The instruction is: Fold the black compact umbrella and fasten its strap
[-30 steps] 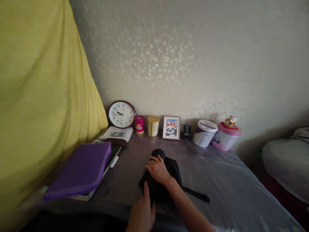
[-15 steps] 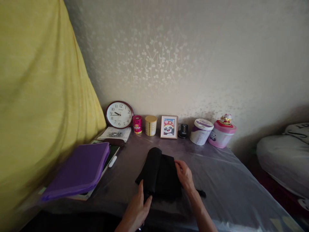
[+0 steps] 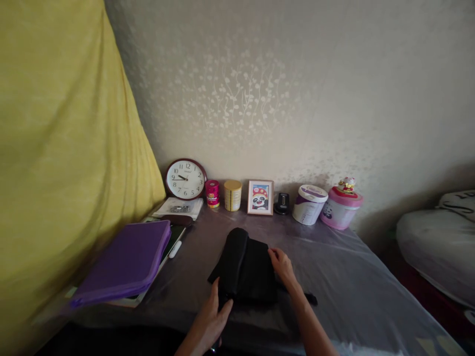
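A black piece of fabric [image 3: 256,272] lies on the table near its front edge, with a thick rolled or folded part [image 3: 234,259] along its left side. My left hand [image 3: 211,314] grips the near end of that roll, thumb and forefinger around it; its other fingers are hidden below. At the upper right edge of the fabric, my right hand [image 3: 281,263] pinches the material between thumb and fingers. A black strap-like end [image 3: 310,298] sticks out on the table to the right of my right forearm. What the roll contains, if anything, is hidden.
Left stand a purple folder [image 3: 122,264], a white marker-like object [image 3: 175,249] and a yellow curtain [image 3: 67,148]. Along the wall are a clock [image 3: 185,179], a pink can [image 3: 213,194], a yellow can [image 3: 232,195], a picture frame [image 3: 260,197] and two tubs [image 3: 309,205].
The camera view has shifted slightly. Both hands keep their holds on the black fabric, and its rolled part looks a little wider and flatter.
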Motion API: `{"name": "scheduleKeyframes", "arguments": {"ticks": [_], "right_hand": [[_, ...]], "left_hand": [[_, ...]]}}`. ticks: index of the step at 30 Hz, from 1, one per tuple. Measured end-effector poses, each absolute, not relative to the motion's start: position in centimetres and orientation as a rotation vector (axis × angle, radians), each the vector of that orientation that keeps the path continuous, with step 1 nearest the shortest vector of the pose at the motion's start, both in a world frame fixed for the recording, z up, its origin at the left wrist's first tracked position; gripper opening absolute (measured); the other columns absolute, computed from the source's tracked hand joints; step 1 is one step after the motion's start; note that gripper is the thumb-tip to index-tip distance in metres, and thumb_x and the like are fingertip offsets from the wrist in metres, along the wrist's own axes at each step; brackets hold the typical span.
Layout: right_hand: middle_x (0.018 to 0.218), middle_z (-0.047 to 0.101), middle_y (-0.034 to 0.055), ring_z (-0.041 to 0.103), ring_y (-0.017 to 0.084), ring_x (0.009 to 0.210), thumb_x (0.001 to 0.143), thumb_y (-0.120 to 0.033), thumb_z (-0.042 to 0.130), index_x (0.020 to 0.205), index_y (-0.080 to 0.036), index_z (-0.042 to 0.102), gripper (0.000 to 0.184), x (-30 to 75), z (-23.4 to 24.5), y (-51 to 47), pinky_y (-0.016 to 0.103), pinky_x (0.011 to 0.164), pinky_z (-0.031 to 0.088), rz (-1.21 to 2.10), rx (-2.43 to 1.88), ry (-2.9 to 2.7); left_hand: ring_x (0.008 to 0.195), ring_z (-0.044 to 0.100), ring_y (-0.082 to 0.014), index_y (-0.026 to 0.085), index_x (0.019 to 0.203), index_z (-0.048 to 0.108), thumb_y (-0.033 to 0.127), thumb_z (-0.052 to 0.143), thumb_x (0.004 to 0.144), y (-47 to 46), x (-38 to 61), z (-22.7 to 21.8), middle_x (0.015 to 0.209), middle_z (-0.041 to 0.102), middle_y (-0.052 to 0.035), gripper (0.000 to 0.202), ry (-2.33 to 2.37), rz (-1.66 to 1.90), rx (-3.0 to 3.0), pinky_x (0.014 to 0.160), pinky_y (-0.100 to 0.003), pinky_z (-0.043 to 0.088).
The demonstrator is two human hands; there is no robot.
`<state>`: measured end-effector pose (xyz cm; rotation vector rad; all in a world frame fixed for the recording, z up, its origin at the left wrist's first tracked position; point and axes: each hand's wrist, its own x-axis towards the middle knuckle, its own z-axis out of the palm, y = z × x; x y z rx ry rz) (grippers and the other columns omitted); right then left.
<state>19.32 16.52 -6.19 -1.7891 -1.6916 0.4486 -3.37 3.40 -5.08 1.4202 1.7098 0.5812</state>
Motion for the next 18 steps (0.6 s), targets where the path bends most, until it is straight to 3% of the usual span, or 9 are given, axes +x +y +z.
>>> {"name": "scheduleKeyframes", "arguments": {"ticks": [3,7,12,18], "right_hand": [[0.083,0.067,0.0073,0.062,0.020,0.079,0.081,-0.041,0.039,0.087,-0.017,0.065,0.036,19.0,-5.9,16.2,0.028,0.069,0.044,0.545,-1.730,-1.647],[0.065,0.063,0.0040,0.058,0.020,0.067,0.074,-0.048,0.043,0.071,-0.018,0.064,0.037,18.1,-5.6,16.5,0.028,0.060,0.042,0.705,-1.609,-1.539],[0.056,0.055,0.0006,0.052,0.017,0.060,0.070,-0.048,0.045,0.059,-0.018,0.058,0.035,17.4,-5.1,17.3,0.025,0.055,0.039,0.740,-1.533,-1.509],[0.055,0.053,-0.0020,0.048,0.012,0.054,0.071,-0.048,0.046,0.065,-0.015,0.058,0.036,15.2,-3.7,17.8,0.021,0.048,0.035,0.844,-1.428,-1.476]], "left_hand": [[0.079,0.065,-0.0132,0.017,0.139,0.003,0.036,0.032,0.087,3.5,-3.4,-5.3,0.125,0.052,-0.0105,0.062,1.626,0.604,1.415,0.074,-0.023,0.048],[0.107,0.055,-0.0138,0.011,0.138,0.008,0.030,0.036,0.086,3.7,-3.3,-5.7,0.125,0.051,-0.0120,0.063,1.670,0.609,1.499,0.086,-0.020,0.041],[0.105,0.057,-0.0142,0.011,0.139,0.005,0.030,0.034,0.087,3.4,-3.1,-5.3,0.123,0.054,-0.0120,0.063,1.710,0.551,1.509,0.086,-0.021,0.040],[0.111,0.053,-0.0157,0.008,0.139,0.007,0.028,0.038,0.085,3.5,-2.9,-4.9,0.127,0.051,-0.0137,0.066,1.711,0.550,1.519,0.093,-0.022,0.035]]}}
